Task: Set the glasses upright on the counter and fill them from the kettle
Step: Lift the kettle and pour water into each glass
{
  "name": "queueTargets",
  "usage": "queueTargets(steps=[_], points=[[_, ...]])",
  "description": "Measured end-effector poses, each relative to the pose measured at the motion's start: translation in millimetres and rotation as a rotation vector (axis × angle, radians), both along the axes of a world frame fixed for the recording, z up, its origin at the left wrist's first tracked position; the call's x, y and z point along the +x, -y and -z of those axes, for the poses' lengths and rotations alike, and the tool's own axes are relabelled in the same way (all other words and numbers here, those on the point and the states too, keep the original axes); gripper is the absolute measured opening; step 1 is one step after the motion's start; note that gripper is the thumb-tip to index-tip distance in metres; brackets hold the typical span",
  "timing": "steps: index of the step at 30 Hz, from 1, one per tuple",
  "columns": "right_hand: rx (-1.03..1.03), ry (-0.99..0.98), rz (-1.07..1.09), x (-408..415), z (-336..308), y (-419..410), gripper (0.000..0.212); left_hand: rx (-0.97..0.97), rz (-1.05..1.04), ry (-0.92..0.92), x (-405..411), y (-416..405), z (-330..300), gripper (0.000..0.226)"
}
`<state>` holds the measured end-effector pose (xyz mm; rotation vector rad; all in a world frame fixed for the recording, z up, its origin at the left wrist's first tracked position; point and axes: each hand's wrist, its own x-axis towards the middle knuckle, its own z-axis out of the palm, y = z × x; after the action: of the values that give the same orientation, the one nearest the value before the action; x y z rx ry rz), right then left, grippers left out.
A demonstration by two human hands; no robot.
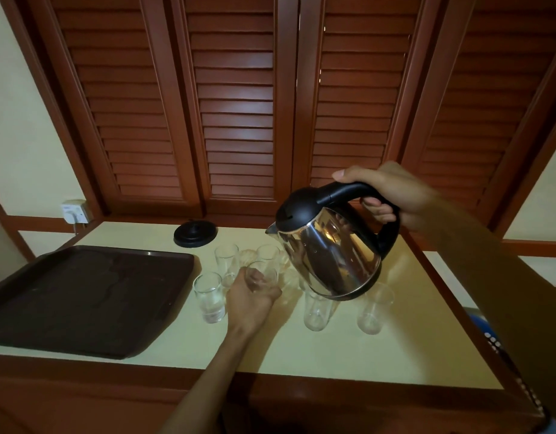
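Several clear glasses stand upright on the cream counter (301, 352). My left hand (248, 297) is wrapped around one middle glass (261, 274). My right hand (392, 194) grips the black handle of a steel kettle (330, 252), held in the air above the glasses and tilted with its spout toward the left. Other glasses stand at the left (208, 300), behind (226, 260), under the kettle (317, 310) and at the right (374, 308). The kettle hides part of the group. I see no stream of water.
A dark brown tray (82, 296) lies on the left of the counter. The kettle's black base (194, 234) sits at the back, near a wall socket (73, 211). Wooden louvred doors rise behind the counter. A wooden edge borders the counter in front.
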<state>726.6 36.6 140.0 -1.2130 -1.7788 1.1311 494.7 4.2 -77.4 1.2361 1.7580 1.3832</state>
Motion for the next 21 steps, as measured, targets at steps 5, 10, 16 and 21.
queueTargets(steps=[5, 10, 16, 21], points=[[0.0, 0.101, -0.045, -5, -8, 4, 0.052, 0.028, 0.001, -0.092, -2, -4, -20, 0.036], [0.049, 0.221, -0.062, -15, -11, 8, 0.051, 0.029, 0.036, -0.121, 0, -2, -23, 0.033], [0.075, 0.367, -0.037, -25, -19, 8, 0.051, 0.022, 0.077, -0.145, 4, 3, -21, 0.031], [0.108, 0.444, 0.009, -27, -25, 7, 0.048, 0.008, 0.075, -0.113, 5, 8, -12, 0.028]])
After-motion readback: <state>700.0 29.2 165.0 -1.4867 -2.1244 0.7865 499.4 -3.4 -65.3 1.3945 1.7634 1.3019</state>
